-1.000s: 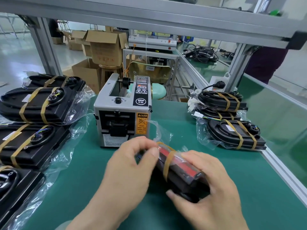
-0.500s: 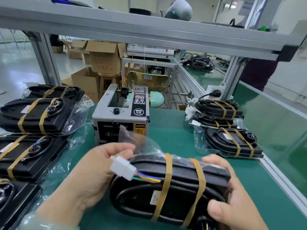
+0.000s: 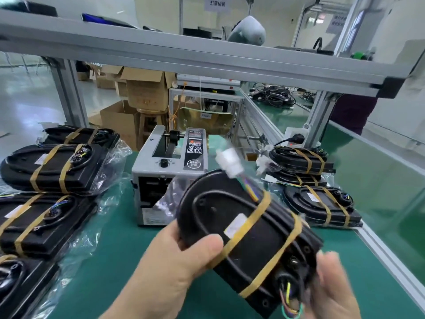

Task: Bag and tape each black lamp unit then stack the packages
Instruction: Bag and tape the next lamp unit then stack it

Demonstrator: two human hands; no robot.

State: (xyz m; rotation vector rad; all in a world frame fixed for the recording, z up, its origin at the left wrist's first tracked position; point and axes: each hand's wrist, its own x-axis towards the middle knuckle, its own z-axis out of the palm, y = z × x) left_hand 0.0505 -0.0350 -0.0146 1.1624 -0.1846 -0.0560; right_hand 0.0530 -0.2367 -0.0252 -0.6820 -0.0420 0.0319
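A black lamp unit [image 3: 241, 229] in a clear bag, bound by two tan tape bands, is lifted above the green table and tilted. Its white connector [image 3: 230, 163] on coloured wires sticks up at the far end. My left hand [image 3: 174, 268] grips the unit's left edge, thumb on top. My right hand [image 3: 331, 286], blurred, holds the near right end by the wire socket. A stack of taped packages [image 3: 319, 201] lies at the right of the table. Several more bagged units [image 3: 53, 166] lie along the left.
A grey tape dispenser [image 3: 170, 171] stands mid-table behind the held unit. An aluminium frame rail [image 3: 207, 58] crosses overhead, with a post [image 3: 319, 116] at the right. The table's metal edge [image 3: 391, 261] runs along the right. Cardboard boxes [image 3: 145, 93] stand beyond.
The lamp unit went from being taped on its side, to flat, to raised and swung so that its connector end points away. The camera tilted upward.
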